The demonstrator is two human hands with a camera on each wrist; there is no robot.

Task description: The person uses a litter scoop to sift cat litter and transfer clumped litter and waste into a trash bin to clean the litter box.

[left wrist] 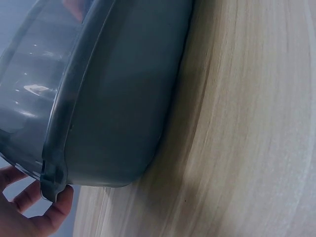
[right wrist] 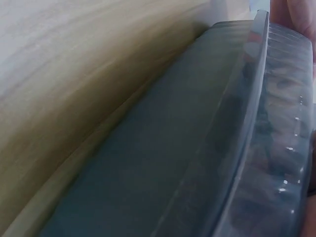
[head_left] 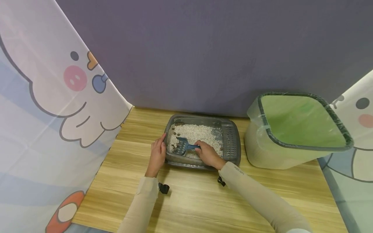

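Note:
A grey litter box [head_left: 186, 162] stands on the table, with pale granular litter [head_left: 201, 132] and several dark clumps [head_left: 178, 134] toward its left end. My left hand [head_left: 158, 154] grips its left rim; in the left wrist view the thumb [left wrist: 58, 210] lies under the lip and the fingers above. My right hand [head_left: 209, 154] reaches over the near wall and holds a blue slotted litter scoop [head_left: 181, 146] by its handle. The scoop's head sits in the litter at the left, with litter and clumps beside it. In the right wrist view the box's outer wall [right wrist: 148, 138] fills the middle.
A large pale bin [head_left: 268, 153] with a clear liner and dark rim stands right of the box. The box's right end has a slotted grid [head_left: 230, 142]. Behind the wood-grain table [head_left: 192, 197] rises a grey panel [head_left: 180, 58]; printed cartoon cloth [head_left: 38, 129] hangs at the sides.

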